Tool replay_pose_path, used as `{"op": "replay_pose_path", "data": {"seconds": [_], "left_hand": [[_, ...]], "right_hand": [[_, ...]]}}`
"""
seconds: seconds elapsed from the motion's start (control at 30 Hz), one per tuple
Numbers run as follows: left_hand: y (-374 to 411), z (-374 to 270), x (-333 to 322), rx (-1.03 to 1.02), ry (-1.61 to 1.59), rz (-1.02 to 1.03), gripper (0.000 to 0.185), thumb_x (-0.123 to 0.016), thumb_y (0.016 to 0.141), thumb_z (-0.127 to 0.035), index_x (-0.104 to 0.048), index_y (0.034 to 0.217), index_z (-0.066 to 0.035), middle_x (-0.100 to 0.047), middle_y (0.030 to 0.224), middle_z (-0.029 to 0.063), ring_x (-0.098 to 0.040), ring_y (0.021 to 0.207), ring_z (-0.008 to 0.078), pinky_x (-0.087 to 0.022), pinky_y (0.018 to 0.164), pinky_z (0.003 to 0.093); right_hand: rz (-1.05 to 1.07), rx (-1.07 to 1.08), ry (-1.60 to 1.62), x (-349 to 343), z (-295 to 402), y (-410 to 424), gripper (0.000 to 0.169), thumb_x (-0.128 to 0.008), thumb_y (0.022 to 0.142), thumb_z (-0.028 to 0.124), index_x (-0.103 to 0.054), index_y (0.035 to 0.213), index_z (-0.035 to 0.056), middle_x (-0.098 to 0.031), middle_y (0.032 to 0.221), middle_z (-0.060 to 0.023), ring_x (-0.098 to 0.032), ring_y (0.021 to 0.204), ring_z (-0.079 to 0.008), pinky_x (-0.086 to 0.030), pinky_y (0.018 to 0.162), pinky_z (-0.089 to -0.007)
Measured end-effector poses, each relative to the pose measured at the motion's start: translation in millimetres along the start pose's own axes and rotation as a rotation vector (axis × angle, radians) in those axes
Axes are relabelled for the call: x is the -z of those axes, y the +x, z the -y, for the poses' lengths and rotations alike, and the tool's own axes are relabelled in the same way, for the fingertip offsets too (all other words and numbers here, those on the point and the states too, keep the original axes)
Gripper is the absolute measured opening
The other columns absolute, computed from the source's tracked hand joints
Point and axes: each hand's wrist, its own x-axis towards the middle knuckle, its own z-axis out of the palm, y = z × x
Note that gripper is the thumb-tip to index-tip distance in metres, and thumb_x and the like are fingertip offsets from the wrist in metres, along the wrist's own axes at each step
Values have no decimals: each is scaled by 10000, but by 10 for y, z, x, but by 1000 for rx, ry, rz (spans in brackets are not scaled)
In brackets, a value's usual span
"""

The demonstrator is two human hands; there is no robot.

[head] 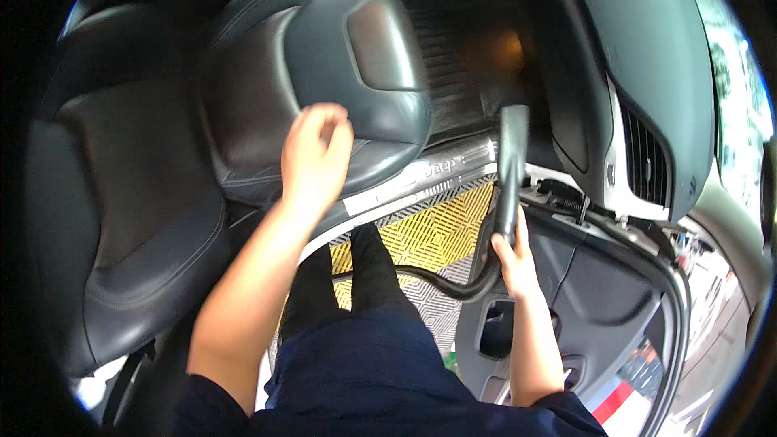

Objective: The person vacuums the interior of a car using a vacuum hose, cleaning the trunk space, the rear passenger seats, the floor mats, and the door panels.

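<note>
My right hand grips the black tube of a vacuum cleaner nozzle, whose flat end points over the door sill into the front footwell. From the tube, a black vacuum hose curves left behind my legs. Above the black leather car seat is my left hand, somewhat blurred. Its fingers are loosely curled, a gap shows beside the thumb, and nothing is visible in it. Whether it touches the seat I cannot tell. A metal door sill plate marked Jeep runs between the seat and the floor outside.
The opened car door stands on the right, close to my right forearm. Ahead lies the dark footwell, with the dashboard and an air vent to its right. Yellow and grey slatted floor tiles lie below.
</note>
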Motion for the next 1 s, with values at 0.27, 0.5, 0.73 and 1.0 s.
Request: {"op": "replay_pose_path", "data": {"seconds": [0.27, 0.5, 0.73, 1.0], "left_hand": [[1704, 78, -1186, -565, 703, 176, 423, -718, 996, -340, -759, 1381, -171, -620, 1575, 150, -538, 1512, 382, -436, 1250, 528], [2199, 223, -1487, -739, 895, 277, 434, -643, 1015, -470, -804, 1323, -210, -636, 1594, 58, -372, 1660, 338, -191, 1375, 637], [2700, 98, -1568, -970, 800, 572, 391, -671, 983, -403, -810, 1182, -97, -754, 1289, 96, -622, 1412, 301, -334, 1345, 509], [2829, 207, -1415, -934, 747, 557, 373, -729, 886, -324, -766, 1169, -85, -728, 1262, 107, -645, 1329, 303, -361, 1314, 527]], "right_hand": [[36, -348, -415, -353, -969, 1185, 895, -669, 1052, 377, -280, 1806, 93, -656, 1547, -334, -637, 1476, -403, -482, 1218, -398], [88, -334, 80, 375, -361, 1318, 854, -720, 1052, 286, -331, 1795, 125, -752, 1235, -142, -700, 862, -202, -574, 709, -342], [-164, -373, 402, 183, -294, 3147, 859, -622, 1127, 286, -154, 1827, 118, -602, 1599, -200, -706, 1233, -318, -610, 1000, -404], [406, -278, -354, -1384, -350, 1995, 810, -660, 1076, 398, -376, 1772, 96, -438, 1759, -294, -325, 1689, -409, -272, 1368, -441]]}}
